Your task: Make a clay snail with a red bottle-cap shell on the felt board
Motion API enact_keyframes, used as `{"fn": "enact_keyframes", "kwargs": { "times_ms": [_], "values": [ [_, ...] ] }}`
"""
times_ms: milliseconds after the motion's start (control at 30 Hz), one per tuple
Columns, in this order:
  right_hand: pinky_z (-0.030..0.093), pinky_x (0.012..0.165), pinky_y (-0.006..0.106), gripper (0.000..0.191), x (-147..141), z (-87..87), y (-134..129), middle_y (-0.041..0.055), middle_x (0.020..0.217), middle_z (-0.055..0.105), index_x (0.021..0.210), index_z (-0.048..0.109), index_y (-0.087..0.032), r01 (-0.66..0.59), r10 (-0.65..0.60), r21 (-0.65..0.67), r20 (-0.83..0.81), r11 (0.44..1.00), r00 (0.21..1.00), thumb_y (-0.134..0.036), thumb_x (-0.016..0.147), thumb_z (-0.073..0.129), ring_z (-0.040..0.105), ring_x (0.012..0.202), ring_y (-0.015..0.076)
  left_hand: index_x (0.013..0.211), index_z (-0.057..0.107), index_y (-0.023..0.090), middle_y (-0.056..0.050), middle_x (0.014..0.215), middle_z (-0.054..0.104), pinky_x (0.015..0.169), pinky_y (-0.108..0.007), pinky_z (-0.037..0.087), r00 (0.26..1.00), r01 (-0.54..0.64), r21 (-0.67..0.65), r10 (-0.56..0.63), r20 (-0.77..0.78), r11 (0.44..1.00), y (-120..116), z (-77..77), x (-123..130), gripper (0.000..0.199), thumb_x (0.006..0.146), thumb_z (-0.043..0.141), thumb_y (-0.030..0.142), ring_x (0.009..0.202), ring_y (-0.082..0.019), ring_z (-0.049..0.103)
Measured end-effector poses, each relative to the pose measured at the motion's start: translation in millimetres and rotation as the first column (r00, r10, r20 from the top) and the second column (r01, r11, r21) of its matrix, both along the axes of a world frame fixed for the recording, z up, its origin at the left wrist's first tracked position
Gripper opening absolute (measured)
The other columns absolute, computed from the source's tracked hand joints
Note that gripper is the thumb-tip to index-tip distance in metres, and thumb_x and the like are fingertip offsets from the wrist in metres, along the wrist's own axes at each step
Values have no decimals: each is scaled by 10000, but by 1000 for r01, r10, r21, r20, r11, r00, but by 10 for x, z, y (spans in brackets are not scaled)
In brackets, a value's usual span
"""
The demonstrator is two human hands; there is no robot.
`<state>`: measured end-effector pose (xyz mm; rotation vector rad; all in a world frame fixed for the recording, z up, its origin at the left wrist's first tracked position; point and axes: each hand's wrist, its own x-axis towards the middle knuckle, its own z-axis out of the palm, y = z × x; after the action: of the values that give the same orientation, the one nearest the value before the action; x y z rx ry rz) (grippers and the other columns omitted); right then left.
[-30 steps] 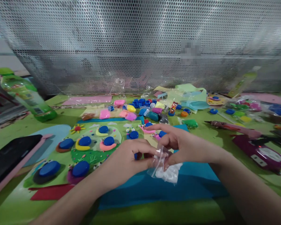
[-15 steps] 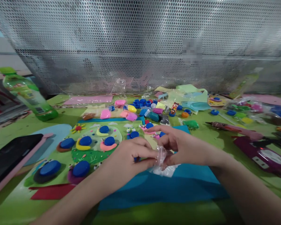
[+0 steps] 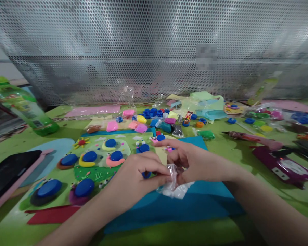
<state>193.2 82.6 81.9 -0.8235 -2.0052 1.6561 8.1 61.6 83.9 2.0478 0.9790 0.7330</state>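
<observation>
Between my two hands hangs a small clear plastic bag (image 3: 178, 191) with something white in it, above a blue sheet (image 3: 190, 208). My left hand (image 3: 141, 177) pinches the bag's gathered top from the left between thumb and forefinger. From the right, the fingers of my right hand (image 3: 195, 159) close on the same bag, with the forefinger raised above it. Behind and left of the hands is a green picture board with clay snails, whose shells are blue caps (image 3: 50, 188). A clay sun (image 3: 81, 142) sits at its upper left.
A green bottle (image 3: 24, 106) and a black phone (image 3: 10, 174) are on the left. Packets of coloured clay (image 3: 112, 126), blue caps and a bear figure (image 3: 188, 118) lie at the back. On the right are a purple device (image 3: 282, 167) and a pointed tool (image 3: 251, 136). Perforated metal (image 3: 143, 51) rises behind.
The view has shifted slightly, so the table things appear further left. Both hands keep hold of the bag, which hangs a little lower and shows more of its gathered top.
</observation>
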Motion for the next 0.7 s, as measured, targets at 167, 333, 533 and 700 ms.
{"fn": "enact_keyframes", "kwargs": {
  "times_ms": [167, 333, 533, 700],
  "values": [
    [343, 493, 166, 738, 8, 38, 3, -51, 717, 547, 1296, 313, -257, 6, -6, -10, 0, 1000, 1000, -110, 669, 673, 470, 580, 62, 655, 656, 228, 50, 639, 601, 558, -180, 387, 994, -93, 69, 89, 65, 993, -26, 10, 24, 123, 755, 599, 183, 610, -87, 533],
    [386, 504, 180, 780, 40, 39, 22, -29, 758, 585, 1311, 312, -262, 60, -60, 12, -8, 998, 998, -145, 649, 707, 528, 606, 84, 686, 644, 214, 37, 658, 609, 511, -165, 395, 945, -269, -75, 278, 170, 960, 35, 37, -14, 110, 769, 603, 274, 570, -81, 521],
    [442, 584, 223, 846, 65, 4, 55, -11, 790, 604, 1354, 231, -250, 56, -56, -28, -18, 998, 998, -172, 660, 710, 577, 692, 119, 781, 659, 229, 29, 688, 632, 512, -156, 424, 893, -268, -232, 332, 304, 935, 99, 9, -99, 158, 792, 581, 366, 571, -76, 531],
    [446, 603, 204, 826, 78, 33, 63, -27, 783, 602, 1352, 234, -252, 53, -54, -37, -34, 998, 998, -159, 674, 698, 574, 694, 99, 856, 687, 265, 18, 707, 669, 508, -164, 435, 905, -253, -210, 308, 295, 944, 52, 50, -105, 124, 772, 612, 317, 604, -99, 559]
  ]
}}
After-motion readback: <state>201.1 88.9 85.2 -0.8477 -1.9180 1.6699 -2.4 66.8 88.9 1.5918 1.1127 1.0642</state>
